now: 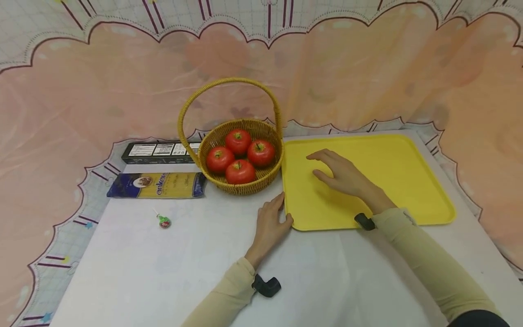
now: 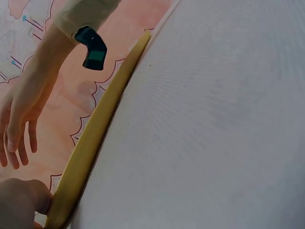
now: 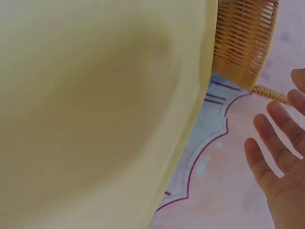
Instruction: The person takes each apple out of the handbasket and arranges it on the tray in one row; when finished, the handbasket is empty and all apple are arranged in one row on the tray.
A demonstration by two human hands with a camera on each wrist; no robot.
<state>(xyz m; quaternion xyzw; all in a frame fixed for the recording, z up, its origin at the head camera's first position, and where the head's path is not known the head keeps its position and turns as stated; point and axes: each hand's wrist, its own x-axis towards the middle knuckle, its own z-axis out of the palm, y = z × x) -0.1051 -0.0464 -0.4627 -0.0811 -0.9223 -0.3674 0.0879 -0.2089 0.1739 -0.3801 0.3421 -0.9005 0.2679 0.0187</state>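
Observation:
A yellow tray (image 1: pixel 408 181) lies flat on the white table, right of a wicker basket (image 1: pixel 245 187). My left hand (image 1: pixel 269 225) touches the tray's near left corner, its fingertips along the left rim and the thumb at the corner. The left wrist view shows the thumb (image 2: pixel 35 193) against the tray's rim (image 2: pixel 95 138). Over the left part of the tray hovers my right hand (image 1: pixel 341 175), palm down, fingers loosely extended and holding nothing. In the right wrist view, its fingers (image 3: pixel 281 152) are spread apart, and its shadow falls on the tray.
Several red apples (image 1: pixel 240 171) fill the tall-handled basket. To its left lie a yellow and blue pasta packet (image 1: pixel 171 185) and, behind that, a long black box (image 1: pixel 159 159). A small green and red lollipop (image 1: pixel 164 222) lies nearer. A patterned curtain (image 1: pixel 347 81) hangs behind the table.

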